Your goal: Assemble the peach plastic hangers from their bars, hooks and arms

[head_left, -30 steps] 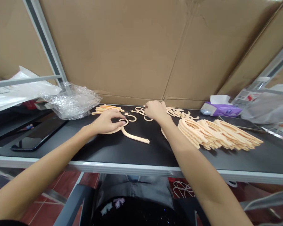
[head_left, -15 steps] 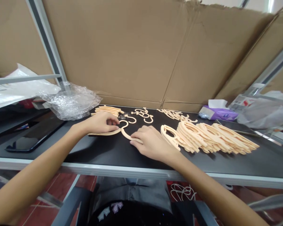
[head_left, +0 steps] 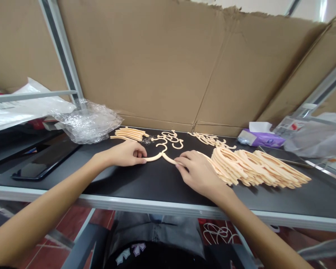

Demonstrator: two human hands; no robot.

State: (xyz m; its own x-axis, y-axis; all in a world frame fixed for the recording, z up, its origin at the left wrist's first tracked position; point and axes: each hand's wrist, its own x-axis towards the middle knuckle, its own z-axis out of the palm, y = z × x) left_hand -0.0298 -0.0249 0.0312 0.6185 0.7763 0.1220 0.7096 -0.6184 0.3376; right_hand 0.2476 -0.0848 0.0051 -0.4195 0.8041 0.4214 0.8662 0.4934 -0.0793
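A cream plastic clothes hanger lies low over the black tabletop, its hook pointing away from me and an arm curving out to each side. My left hand pinches the end of its left arm. The right arm is gripped by my right hand, whose fingers hide its end. Behind the hanger lie several loose hooks. A row of curved hanger arms sits behind my left hand. Right of my right hand, overlapping stacks of cream hangers cover the table.
Crumpled clear plastic wrap and a black phone-like slab are on the left. More cream hooks lie at the back, near a purple tissue pack. A cardboard wall closes off the rear; a metal edge runs along the front.
Both hands have shifted right in the picture. My left hand has gone from around the hook to the left arm's end, and the hanger's two arms now spread out evenly between my hands.
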